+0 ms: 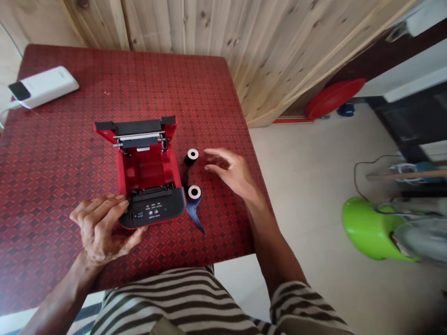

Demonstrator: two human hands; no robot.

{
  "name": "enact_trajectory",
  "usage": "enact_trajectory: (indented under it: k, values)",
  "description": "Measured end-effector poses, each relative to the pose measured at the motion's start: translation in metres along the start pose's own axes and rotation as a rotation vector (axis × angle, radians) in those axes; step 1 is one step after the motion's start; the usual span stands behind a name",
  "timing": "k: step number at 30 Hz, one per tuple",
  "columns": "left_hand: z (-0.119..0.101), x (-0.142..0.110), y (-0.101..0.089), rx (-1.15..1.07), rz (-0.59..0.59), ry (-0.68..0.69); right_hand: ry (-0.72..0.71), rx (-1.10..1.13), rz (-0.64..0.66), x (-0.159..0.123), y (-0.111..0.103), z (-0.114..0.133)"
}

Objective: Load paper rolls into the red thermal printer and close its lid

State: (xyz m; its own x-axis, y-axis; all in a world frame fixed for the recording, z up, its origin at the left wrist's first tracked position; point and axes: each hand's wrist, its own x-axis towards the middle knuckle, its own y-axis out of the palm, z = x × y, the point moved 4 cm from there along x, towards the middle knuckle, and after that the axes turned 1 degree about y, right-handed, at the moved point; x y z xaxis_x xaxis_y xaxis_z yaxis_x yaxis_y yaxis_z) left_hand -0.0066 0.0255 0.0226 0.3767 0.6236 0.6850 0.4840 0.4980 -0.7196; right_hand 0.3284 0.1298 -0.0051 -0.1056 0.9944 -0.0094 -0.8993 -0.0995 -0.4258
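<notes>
Presumably for steadiness, the left hand (101,225) clasps a corner of the open-lidded, red-and-black plastic box (155,208); the right hand (235,173), half-spread and empty, hovers beside a black, white-ended roll (191,158).

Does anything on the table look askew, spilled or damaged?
The nearer roll trails a loose dark-blue strip onto the red table, odd because that end lies unwound. Pale specks farther back are too small to identify.

Dark-striped pale top (167,302); right sleeve (296,300) perhaps short; hands (99,225) bare.
</notes>
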Motion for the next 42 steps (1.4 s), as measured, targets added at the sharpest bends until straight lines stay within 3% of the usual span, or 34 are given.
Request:
enact_trajectory:
  k: [5,10,14,18,20,23,27,30,34,42]
  values:
    - [-0.002,0.003,-0.001,0.000,-0.019,0.016,-0.112,-0.044,0.086,0.030,0.034,0.000]
    - [-0.002,0.002,-0.001,-0.008,-0.016,-0.008,-0.153,-0.022,-0.038,0.029,0.029,0.013]
    - [-0.002,0.003,-0.001,-0.037,-0.008,-0.036,-0.289,0.033,-0.099,0.014,0.007,0.058]
    - [-0.004,0.005,-0.002,-0.062,-0.046,0.013,-0.411,0.014,0.037,-0.005,-0.005,0.117]
    - [-0.005,0.005,-0.002,-0.054,-0.053,0.031,-0.510,-0.101,0.160,-0.011,0.003,0.142]
    - [-0.006,0.006,-0.001,-0.041,-0.061,0.033,-0.629,-0.421,0.309,-0.014,0.035,0.162]
    - [-0.007,0.006,-0.001,-0.042,-0.073,0.021,-0.545,-0.826,0.458,-0.007,0.088,0.165]
    - [-0.007,0.006,-0.001,-0.055,-0.064,0.018,-0.443,-0.986,0.517,0.000,0.111,0.167]
    - [-0.008,0.005,-0.001,-0.069,-0.061,0.019,-0.375,-1.053,0.543,0.012,0.121,0.165]
    - [-0.005,0.003,-0.001,-0.088,-0.034,0.001,-0.473,-1.011,0.499,0.025,0.129,0.139]
